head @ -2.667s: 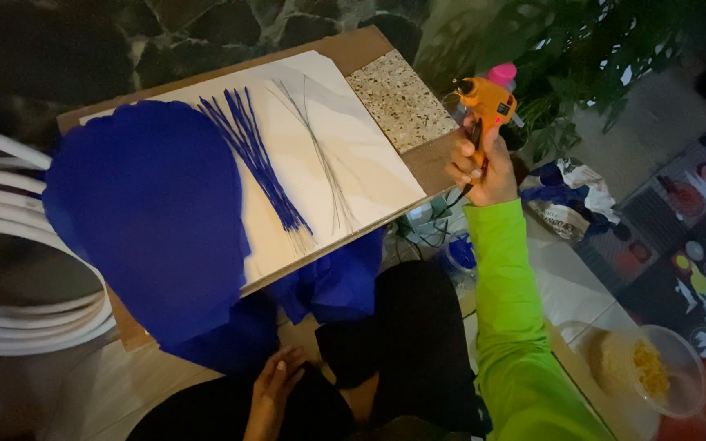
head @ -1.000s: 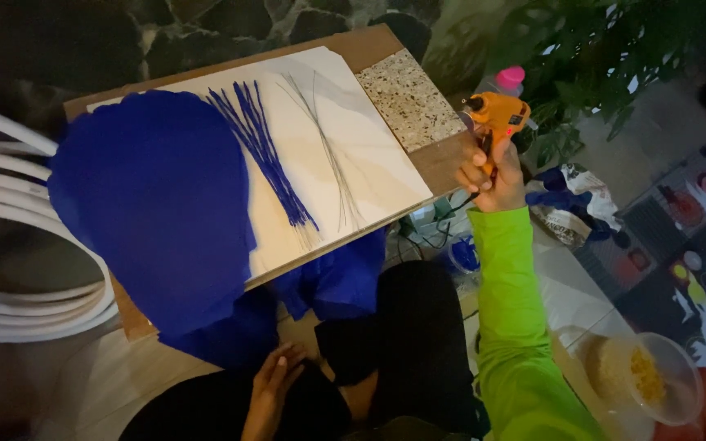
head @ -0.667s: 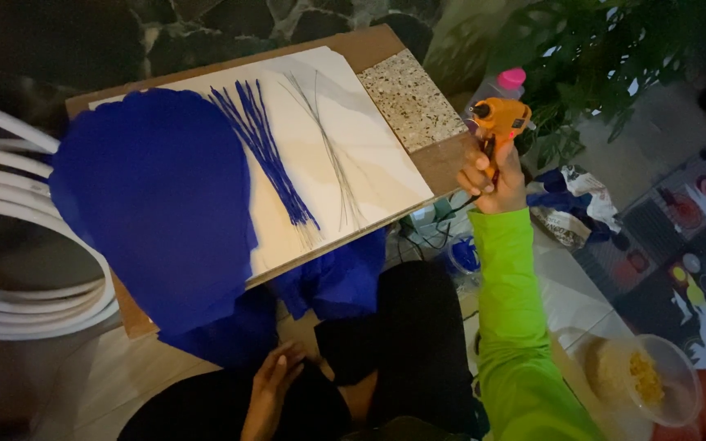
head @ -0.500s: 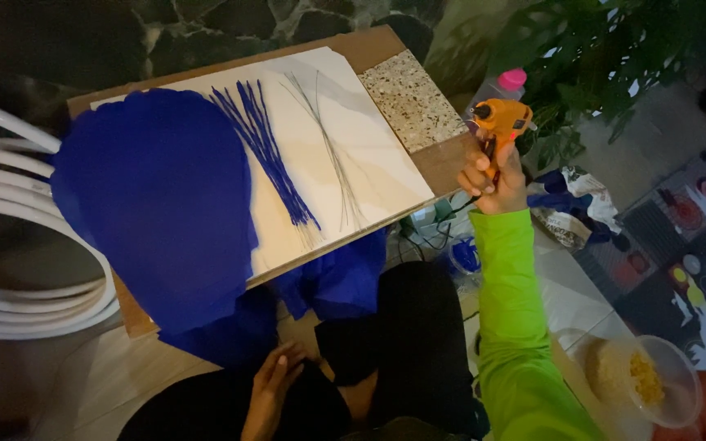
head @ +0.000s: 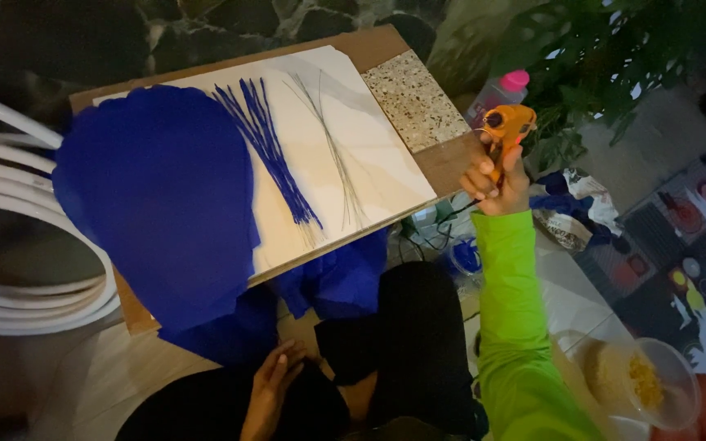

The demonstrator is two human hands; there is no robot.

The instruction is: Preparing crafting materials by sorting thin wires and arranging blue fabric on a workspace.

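The right hand (head: 496,175), at the end of a bright green sleeve (head: 512,327), is raised off the right edge of the board with its fingers curled tight round the handle of an orange glue gun (head: 507,129), which it holds upright in the air, just beyond the corner of the wooden board (head: 443,163) and in front of a bottle with a pink cap (head: 504,88). The left hand (head: 270,392) rests low on the person's lap against dark clothing, fingers loosely bent and together, holding nothing that I can make out. On the board lies a white sheet (head: 353,131), and on it a large rounded piece of blue crepe paper (head: 161,200) covering the left part, a bundle of blue stems (head: 271,155) laid slantwise beside it, and a thin sheaf of pale wires (head: 332,147) a little further right, apart from the blue ones. A speckled stone tile (head: 414,98) sits at the board's far right corner. More blue material (head: 332,278) hangs below the near edge. White plastic tubing (head: 18,245) curves at the left, green leaves (head: 598,65) crowd the upper right, and a clear cup of yellow bits (head: 643,380) stands on the floor at lower right.
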